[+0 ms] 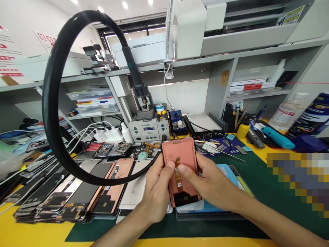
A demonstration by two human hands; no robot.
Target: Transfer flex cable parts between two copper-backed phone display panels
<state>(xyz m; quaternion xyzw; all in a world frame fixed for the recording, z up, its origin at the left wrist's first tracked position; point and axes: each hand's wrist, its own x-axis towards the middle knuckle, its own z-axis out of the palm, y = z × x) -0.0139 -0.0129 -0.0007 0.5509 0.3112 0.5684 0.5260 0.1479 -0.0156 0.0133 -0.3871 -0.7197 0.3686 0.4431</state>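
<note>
Pinching the copper panel (183, 147) between them, just right of the frame's centre, the left hand (156, 190) and right hand (210, 183) press thumbs near its ribbon cable (179, 180); fingers behind are hidden. At right, the frame edge cuts off a dark can (309, 118).

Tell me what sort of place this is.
Probably a phone repair shop: phone screens lie in a row, a grey machine with a thick black hose stands behind, and the left hand and right hand hold a copper-coloured phone panel.
</note>
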